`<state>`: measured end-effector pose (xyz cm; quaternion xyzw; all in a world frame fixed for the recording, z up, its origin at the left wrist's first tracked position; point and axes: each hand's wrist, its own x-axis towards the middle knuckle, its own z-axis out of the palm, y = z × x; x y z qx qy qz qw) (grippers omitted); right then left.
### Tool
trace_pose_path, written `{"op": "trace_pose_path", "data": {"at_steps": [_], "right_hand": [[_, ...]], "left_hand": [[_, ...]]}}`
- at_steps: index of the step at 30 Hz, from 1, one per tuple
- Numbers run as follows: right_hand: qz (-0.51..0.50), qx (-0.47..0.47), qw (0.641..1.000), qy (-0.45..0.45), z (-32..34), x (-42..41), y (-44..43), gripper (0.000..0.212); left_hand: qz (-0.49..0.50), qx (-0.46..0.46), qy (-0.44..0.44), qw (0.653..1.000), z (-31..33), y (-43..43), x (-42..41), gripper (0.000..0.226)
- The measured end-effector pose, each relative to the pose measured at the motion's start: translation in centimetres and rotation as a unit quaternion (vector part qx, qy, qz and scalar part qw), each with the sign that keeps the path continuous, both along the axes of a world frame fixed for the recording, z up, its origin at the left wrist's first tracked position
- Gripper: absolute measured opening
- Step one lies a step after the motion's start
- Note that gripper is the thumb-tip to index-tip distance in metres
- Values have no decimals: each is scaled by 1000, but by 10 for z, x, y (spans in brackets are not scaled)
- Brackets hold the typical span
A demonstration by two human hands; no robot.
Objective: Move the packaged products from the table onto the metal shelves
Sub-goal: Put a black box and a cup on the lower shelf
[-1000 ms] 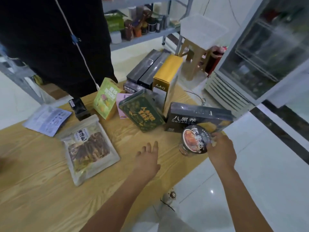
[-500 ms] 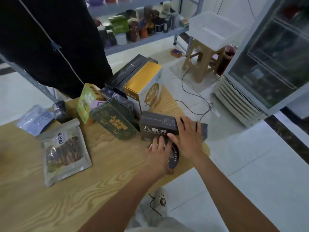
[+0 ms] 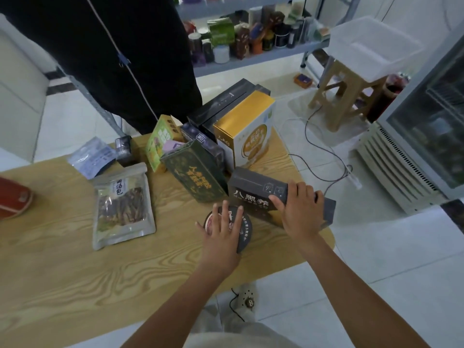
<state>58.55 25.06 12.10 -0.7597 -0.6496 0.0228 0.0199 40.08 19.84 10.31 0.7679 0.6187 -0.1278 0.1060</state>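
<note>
A round noodle bowl (image 3: 244,234) with a dark printed lid sits near the front right edge of the wooden table (image 3: 75,277). My left hand (image 3: 222,231) lies flat on its lid with fingers spread. My right hand (image 3: 300,209) grips a long dark grey box (image 3: 253,194) lying just behind the bowl. Behind them stand a dark green box (image 3: 198,177), a gold and white box (image 3: 247,136), black boxes (image 3: 226,104) and a light green box (image 3: 160,141). A clear pouch of dried food (image 3: 123,204) lies flat to the left.
A person in black (image 3: 113,54) stands at the table's far side. Metal shelves (image 3: 253,59) with several products run behind. A wooden stool (image 3: 344,94) holding a white tub stands right, beside a glass-door fridge (image 3: 421,136). A red object (image 3: 13,197) lies at the left edge.
The bowl, held in my right hand a second ago, now rests on the table under my left hand. My right hand has moved onto the dark grey box.
</note>
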Motion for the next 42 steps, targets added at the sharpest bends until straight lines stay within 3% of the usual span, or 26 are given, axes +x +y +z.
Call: {"op": "trace_pose_path", "data": {"at_steps": [5,14,21,26,35,42], "right_hand": [[22,3,1000,-21,-1,2,-6,81],[69,12,996,-59,-3,-26,-17,84],[95,-29,990,-96,3,-52,-18,93],[153,-34,983,-93,2,-77,-43,90],[327,-7,942,-80,21,-232,-95,92],[505,52,859,-65,49,-400,-138,91]], "left_hand": [[-3,24,-9,1000,-7,-6,-14,103],[99,57,-25,993,-16,-37,-68,107],[83,59,-35,994,-13,-59,-105,97],[121,96,-37,987,-20,-92,-156,106],[217,103,-3,971,-5,-192,-284,83],[373,132,14,918,21,-306,-393,77]]}}
